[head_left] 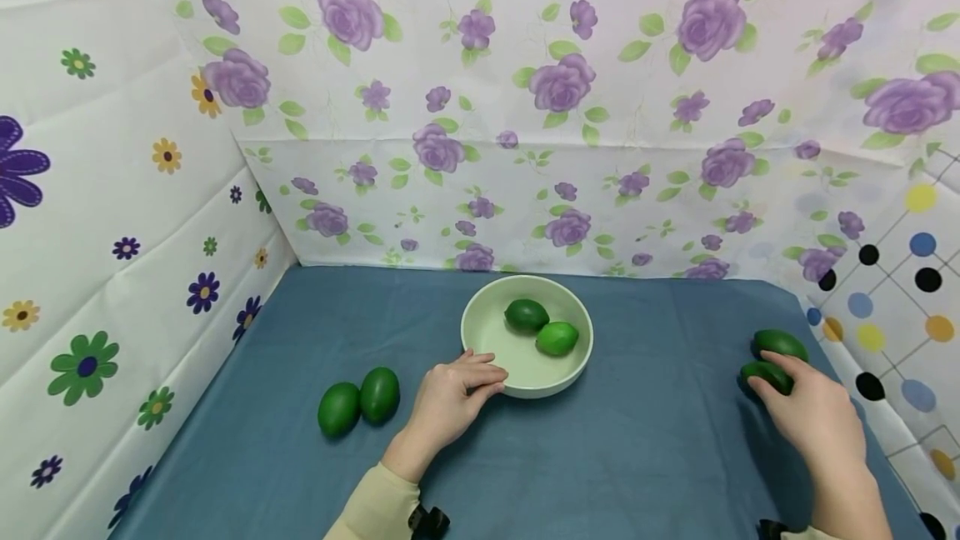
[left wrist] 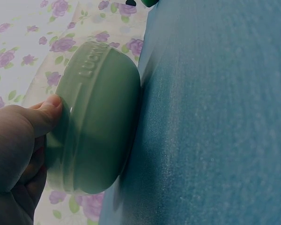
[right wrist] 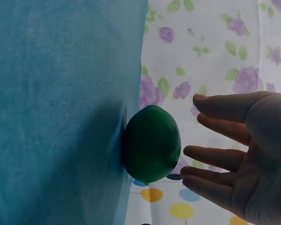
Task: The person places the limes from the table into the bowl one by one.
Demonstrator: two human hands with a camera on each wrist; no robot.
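A pale green bowl [head_left: 525, 379] stands on the blue cloth with a dark green lime [head_left: 527, 316] and a brighter green lime [head_left: 557, 339] inside. My left hand [head_left: 452, 398] pinches its near left rim, the thumb [left wrist: 51, 110] showing against the outer wall in the left wrist view. At the far right, two more dark limes lie close together, a rear one [head_left: 781, 345] and a front one [head_left: 767, 377]. Over the front one hovers my right hand [head_left: 813, 411]; in the right wrist view its fingers [right wrist: 220, 157] are extended, with a gap to the lime [right wrist: 152, 144].
Two dark green limes, a left one [head_left: 339, 410] and a right one [head_left: 379, 396], lie side by side left of my left hand. The blue cloth [head_left: 637, 457] covers the table. Flower-patterned sheets [head_left: 450, 215] rise behind and at the left; a dotted sheet [head_left: 918, 340] borders the right.
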